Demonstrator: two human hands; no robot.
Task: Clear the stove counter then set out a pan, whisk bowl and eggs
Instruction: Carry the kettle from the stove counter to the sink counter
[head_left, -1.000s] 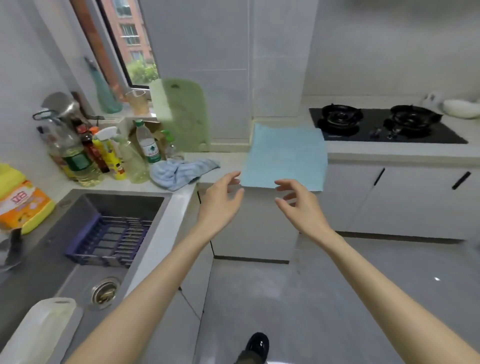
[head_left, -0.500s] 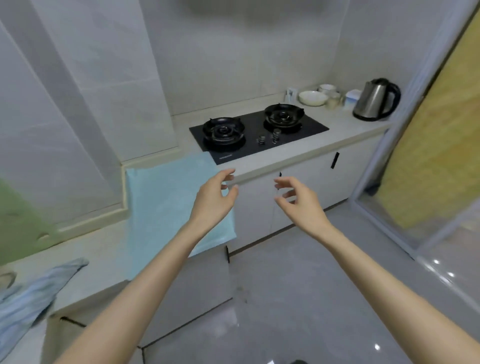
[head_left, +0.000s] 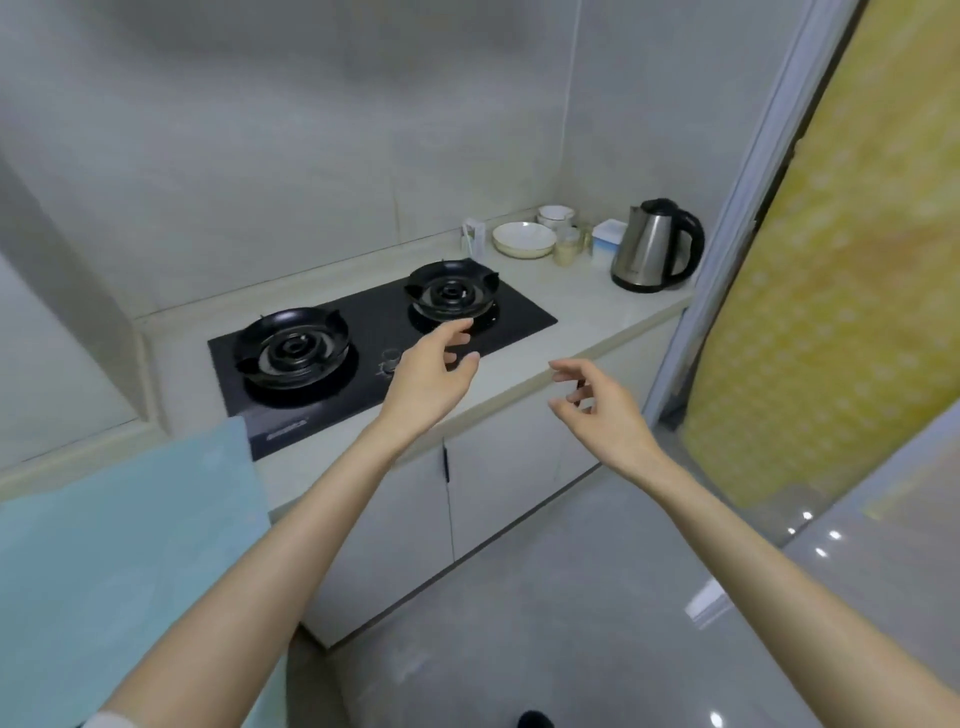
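Zero items set out: I log left hand (head_left: 431, 379) and right hand (head_left: 605, 413) empty, fingers loosely spread, above the stove counter (head_left: 582, 312), with electric kettle (head_left: 652, 247), white bowl (head_left: 523, 239) and cup (head_left: 555, 214) uncleared in its far corner (pan, eggs unseen).

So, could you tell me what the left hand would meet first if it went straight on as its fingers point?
Probably the farther round black burner ring on the black glass hob; the left hand hovers open before it, depth unclear.
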